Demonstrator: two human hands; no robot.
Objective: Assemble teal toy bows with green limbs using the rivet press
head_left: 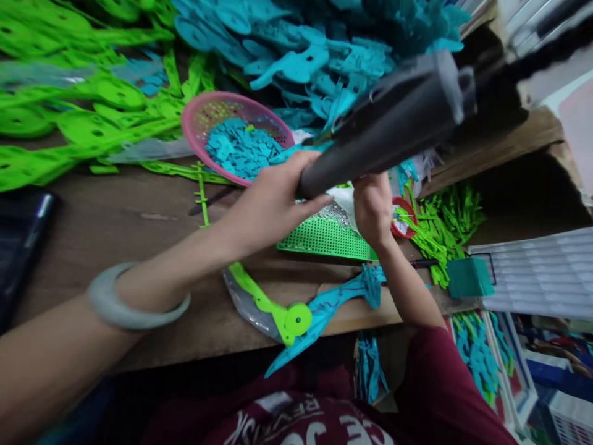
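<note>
A dark cylindrical tool [384,123], which looks like an electric screwdriver on a black cord, slants close to the camera and covers part of both hands. My left hand [271,207] is at its lower end, thumb stretched out beneath it; the other fingers are hidden behind the tool, so I cannot tell whether they grip. My right hand [373,207] is closed below the tool's middle, and what it holds is hidden. Something white [345,204] shows between the hands, above a green perforated basket [328,240] with small metal pieces.
A pink colander [197,123] contains small teal pieces. Piles of green plastic parts [115,123] and teal plastic parts [301,65] lie behind. A joined green-and-teal part [296,318] overhangs the table's front edge. To the right are a red basket [407,230] and a green box [470,277].
</note>
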